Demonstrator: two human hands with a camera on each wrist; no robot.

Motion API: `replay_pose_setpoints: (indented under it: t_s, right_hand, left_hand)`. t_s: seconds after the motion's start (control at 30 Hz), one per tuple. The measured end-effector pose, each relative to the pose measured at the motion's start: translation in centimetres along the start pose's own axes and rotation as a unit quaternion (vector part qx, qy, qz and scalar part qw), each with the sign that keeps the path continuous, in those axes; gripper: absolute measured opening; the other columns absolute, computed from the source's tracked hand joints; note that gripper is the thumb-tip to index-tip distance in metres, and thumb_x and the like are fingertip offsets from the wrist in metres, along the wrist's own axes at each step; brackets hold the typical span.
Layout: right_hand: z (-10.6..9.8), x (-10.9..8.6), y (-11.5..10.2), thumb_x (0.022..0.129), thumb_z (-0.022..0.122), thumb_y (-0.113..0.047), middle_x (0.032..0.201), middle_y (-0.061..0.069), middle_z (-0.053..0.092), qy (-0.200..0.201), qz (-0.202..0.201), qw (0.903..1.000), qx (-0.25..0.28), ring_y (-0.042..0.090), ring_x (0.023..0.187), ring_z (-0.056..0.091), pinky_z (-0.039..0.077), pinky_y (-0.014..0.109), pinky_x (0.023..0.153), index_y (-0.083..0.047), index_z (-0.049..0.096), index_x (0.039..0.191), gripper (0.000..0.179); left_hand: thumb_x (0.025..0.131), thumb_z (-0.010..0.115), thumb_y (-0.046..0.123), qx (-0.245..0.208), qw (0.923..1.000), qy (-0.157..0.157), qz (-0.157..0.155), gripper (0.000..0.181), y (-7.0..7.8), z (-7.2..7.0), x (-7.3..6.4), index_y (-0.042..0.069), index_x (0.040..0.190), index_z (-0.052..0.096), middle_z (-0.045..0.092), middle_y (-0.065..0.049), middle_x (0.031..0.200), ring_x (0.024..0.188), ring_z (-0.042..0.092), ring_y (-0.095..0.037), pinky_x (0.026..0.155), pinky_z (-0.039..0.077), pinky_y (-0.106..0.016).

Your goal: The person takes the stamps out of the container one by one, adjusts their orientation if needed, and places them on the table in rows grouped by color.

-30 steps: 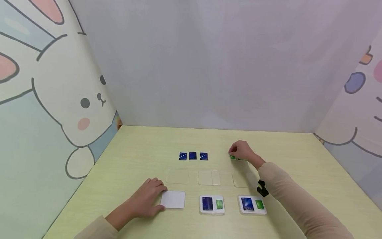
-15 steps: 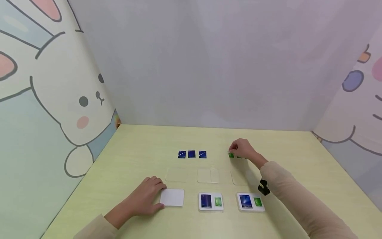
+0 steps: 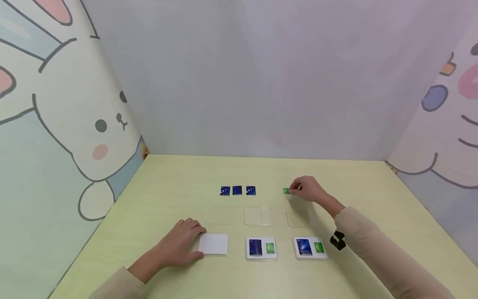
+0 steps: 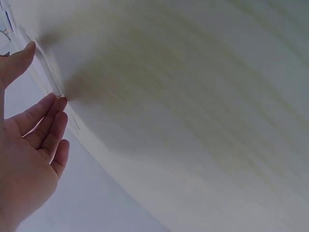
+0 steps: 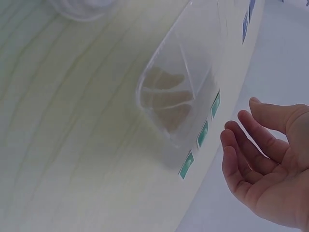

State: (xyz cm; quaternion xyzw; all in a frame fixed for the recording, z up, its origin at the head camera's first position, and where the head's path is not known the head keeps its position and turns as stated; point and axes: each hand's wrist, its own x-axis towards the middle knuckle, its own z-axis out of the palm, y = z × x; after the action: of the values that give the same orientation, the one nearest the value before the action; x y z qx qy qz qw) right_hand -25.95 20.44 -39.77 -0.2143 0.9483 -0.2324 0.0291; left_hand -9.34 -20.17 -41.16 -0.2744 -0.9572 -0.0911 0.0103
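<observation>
My left hand point(image 3: 178, 243) is at the left side of a flat white case point(image 3: 213, 243), with fingertips and thumb touching its near and far corners. In the left wrist view its thumb and fingers point(image 4: 60, 101) stand apart along the case's edge. Over the back right of the table is my right hand point(image 3: 308, 188), fingertips beside a small green card point(image 3: 285, 191). The right wrist view shows several such green cards point(image 5: 202, 134) lying in a row. Thumb and fingers there are slightly apart, with nothing visible between them. A clear lid point(image 3: 297, 218) lies below that hand.
Small dark blue cards point(image 3: 237, 190) lie in a row at the back. Two other clear lids, one middle point(image 3: 257, 216) and one left point(image 3: 218, 216), lie nearer. White cases with blue and green pictures stand at front middle point(image 3: 261, 248) and front right point(image 3: 310, 248).
My right hand has shifted slightly right, so the leftmost green card now shows beside its fingertips. The left hand stays at the white case. The whole head view has drifted slightly.
</observation>
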Motion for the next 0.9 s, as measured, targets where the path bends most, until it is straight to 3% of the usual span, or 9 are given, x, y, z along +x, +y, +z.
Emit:
replay_pose_setpoints:
  t_s: [0.4,0.63,0.9]
  right_hand:
    - [0.0,-2.6,-0.5,0.09,0.069,-0.016,0.085,0.008,0.072,0.004,0.016,0.9998,0.007,0.015,0.075,0.062,0.05,0.029,0.07,-0.005,0.072,0.091,0.011]
    - [0.1,-4.0,-1.5,0.089,0.07,-0.017,0.087,0.007,0.071,0.004,-0.004,1.0,0.007,0.015,0.08,0.062,0.051,0.029,0.071,-0.005,0.072,0.094,0.013]
    - [0.6,-5.5,-2.5,0.086,0.074,-0.022,0.094,0.005,0.071,0.014,-0.021,0.9997,0.0,0.018,0.087,0.061,0.051,0.034,0.078,-0.005,0.071,0.1,0.022]
  left_hand:
    - [0.076,0.08,0.04,0.008,1.0,0.002,-0.003,0.053,0.3,-0.7,-0.2,0.005,0.114,0.066,0.066,-0.004,0.109,0.102,0.055,-0.02,0.089,0.044,-0.043]
    - [0.077,0.08,0.039,0.017,0.9998,0.007,-0.009,0.052,0.5,-1.3,0.3,0.007,0.117,0.066,0.066,-0.005,0.112,0.105,0.056,-0.021,0.09,0.044,-0.044]
    - [0.08,0.078,0.04,0.027,0.9991,0.033,-0.004,0.046,0.8,-1.4,1.0,0.013,0.116,0.068,0.068,-0.001,0.113,0.105,0.057,-0.019,0.09,0.043,-0.042]
